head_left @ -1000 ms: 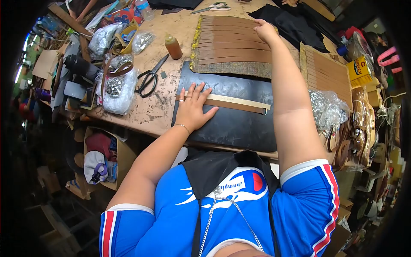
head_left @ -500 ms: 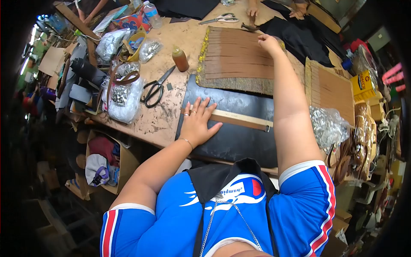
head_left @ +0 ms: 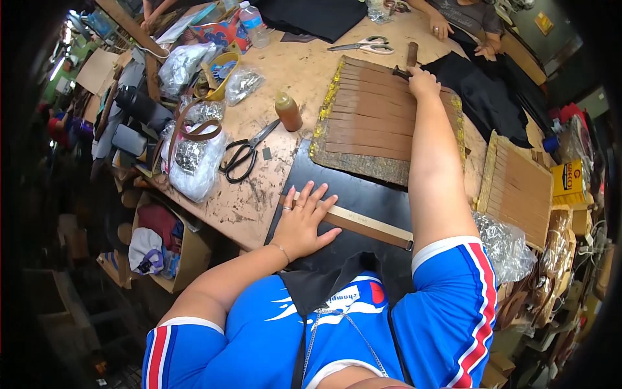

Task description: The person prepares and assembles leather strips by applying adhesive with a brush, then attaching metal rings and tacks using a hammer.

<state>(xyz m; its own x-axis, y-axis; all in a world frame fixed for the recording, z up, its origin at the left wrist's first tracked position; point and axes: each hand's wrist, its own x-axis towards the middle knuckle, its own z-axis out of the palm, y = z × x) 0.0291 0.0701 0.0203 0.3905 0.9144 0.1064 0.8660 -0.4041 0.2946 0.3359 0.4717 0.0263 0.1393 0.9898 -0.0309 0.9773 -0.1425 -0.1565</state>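
My left hand point(head_left: 304, 223) lies flat with fingers spread on a black sheet point(head_left: 363, 188). Under its fingers runs a cream strip point(head_left: 372, 222) with a brown strap point(head_left: 369, 232) alongside, a small metal piece at the right end. Farther off, my right hand point(head_left: 424, 84) reaches over a stack of brown leather strips point(head_left: 369, 110), which lies on a rough board with yellow-flecked edges point(head_left: 322, 133). Its fingers close at the head of a hammer point(head_left: 412, 55), whose wooden handle points away from me. The fingertips are partly hidden.
Black scissors point(head_left: 241, 157), a glue bottle point(head_left: 287, 111) and bagged metal parts point(head_left: 194, 159) lie left. Pale-handled scissors point(head_left: 372, 45) and black material point(head_left: 463, 84) are farther back. A second strip-covered board point(head_left: 518, 188) stands right. Another person's hand point(head_left: 440, 27) rests at the far edge.
My right hand has moved farther out to the hammer head. The whole view has shifted. The other person's hand is now away from the hammer. My left hand stays on the strips.
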